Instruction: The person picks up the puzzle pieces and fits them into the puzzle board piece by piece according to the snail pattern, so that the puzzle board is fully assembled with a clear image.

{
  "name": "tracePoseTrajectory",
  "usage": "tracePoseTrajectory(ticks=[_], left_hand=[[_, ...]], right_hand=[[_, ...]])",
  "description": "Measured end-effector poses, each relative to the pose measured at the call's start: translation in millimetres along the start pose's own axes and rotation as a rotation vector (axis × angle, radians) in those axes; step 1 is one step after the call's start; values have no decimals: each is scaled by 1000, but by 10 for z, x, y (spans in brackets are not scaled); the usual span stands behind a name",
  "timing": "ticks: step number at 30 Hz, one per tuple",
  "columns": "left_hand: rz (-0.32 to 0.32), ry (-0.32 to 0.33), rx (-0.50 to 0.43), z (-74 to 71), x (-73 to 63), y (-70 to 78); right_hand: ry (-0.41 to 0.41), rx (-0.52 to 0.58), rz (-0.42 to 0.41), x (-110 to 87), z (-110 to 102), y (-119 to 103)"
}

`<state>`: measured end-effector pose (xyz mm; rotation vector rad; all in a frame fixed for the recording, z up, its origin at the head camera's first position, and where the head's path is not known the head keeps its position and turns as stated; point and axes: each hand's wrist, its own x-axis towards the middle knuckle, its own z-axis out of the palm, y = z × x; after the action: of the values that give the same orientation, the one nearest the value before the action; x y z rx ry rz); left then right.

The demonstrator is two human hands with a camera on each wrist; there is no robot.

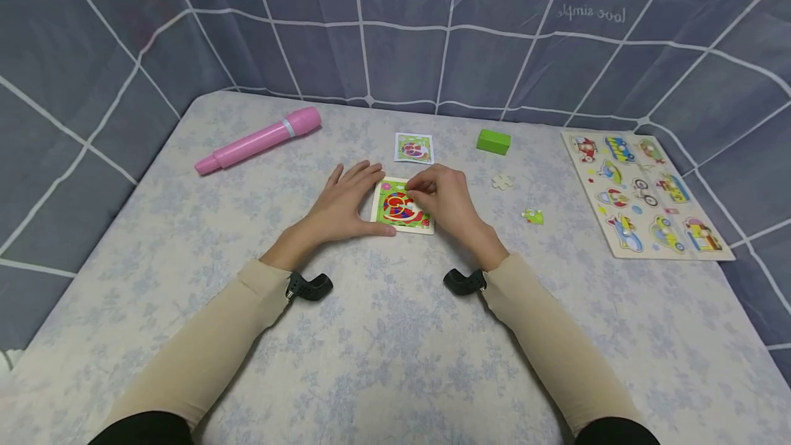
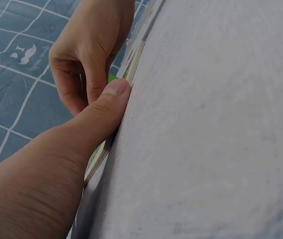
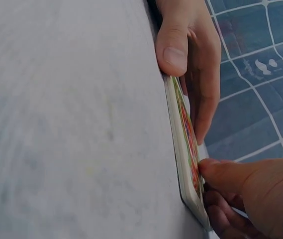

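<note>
A small wooden jigsaw puzzle (image 1: pixel 402 207) lies on the table in the head view, with a red, curly figure on a green ground in a pale frame. My left hand (image 1: pixel 349 204) spreads along its left side, fingers straight, with the thumb (image 2: pixel 112 92) against the near edge. Over the puzzle's upper right part, my right hand (image 1: pixel 446 199) curls its fingers and pinches a puzzle piece that the fingertips mostly hide. The right thumb (image 3: pixel 221 172) is right at the picture's surface. Beyond the frame lies a matching picture card (image 1: pixel 414 148).
To the right lie two loose puzzle pieces, one plain (image 1: pixel 502 182) and one green printed (image 1: pixel 533 216). A green block (image 1: pixel 493 142) stands behind them. A large vehicle puzzle board (image 1: pixel 655 198) sits far right, a pink baton-like tool (image 1: pixel 259 141) far left. Grid-patterned curtains (image 1: pixel 402 26) border the table.
</note>
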<state>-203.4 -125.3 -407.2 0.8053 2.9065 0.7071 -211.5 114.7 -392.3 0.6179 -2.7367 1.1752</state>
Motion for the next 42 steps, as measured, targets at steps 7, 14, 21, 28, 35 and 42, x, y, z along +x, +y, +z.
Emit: tracePoseTrajectory(ticks=[7,14,21,28,35,42], left_hand=[[4,-1,1,7,30,29],[-3,-10,9,0,39,48],[-14,-14,2,8,25,35],[-13,-6,-2,-12,15,24],[-12,-3,-6,-19,8,15],[-12,-1,-9,5,21,19]], right_hand=[[2,-31,20,-1,-18,-14],[23,-12,32,-95,-209,110],[120,-42,132,-244,-560,371],[260,-138,217,-315,-830,648],[246,-208,280,-358,-887,761],[288,-166,234,-356,-833,770]])
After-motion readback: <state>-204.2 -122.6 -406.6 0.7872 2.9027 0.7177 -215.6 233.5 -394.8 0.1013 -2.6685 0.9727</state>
